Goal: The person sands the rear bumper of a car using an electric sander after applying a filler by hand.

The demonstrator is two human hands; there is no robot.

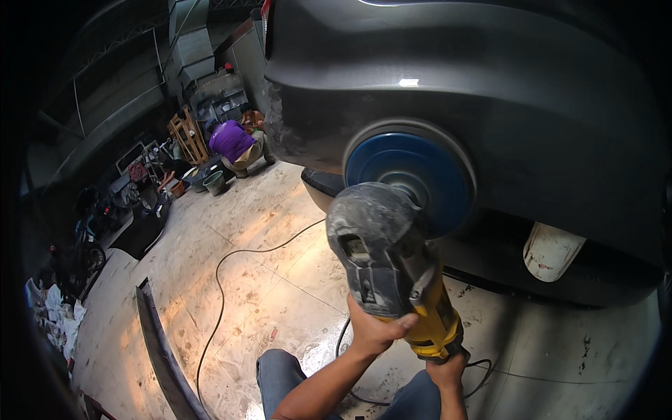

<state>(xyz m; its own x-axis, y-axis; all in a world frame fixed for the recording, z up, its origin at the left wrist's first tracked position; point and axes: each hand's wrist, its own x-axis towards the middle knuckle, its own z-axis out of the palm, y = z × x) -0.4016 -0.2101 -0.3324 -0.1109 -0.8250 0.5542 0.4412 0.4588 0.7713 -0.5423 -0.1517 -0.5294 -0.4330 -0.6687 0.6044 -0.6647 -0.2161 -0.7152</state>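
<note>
A yellow and black rotary polisher is held up in front of a dark grey car bumper. Its round blue backing plate has a pale pad at the rim, blurred as if spinning, and the pad lies against the lower part of the bumper. My left hand is wrapped round the body just behind the black head, thumb on top. Around the rear end of the polisher my right hand is closed, its fingers partly hidden.
A black power cord loops across the stained floor. Beyond it lies a long dark trim panel. A person in a purple shirt crouches at the far left, near a bucket and assorted parts. A whitish exhaust tip sits under the bumper.
</note>
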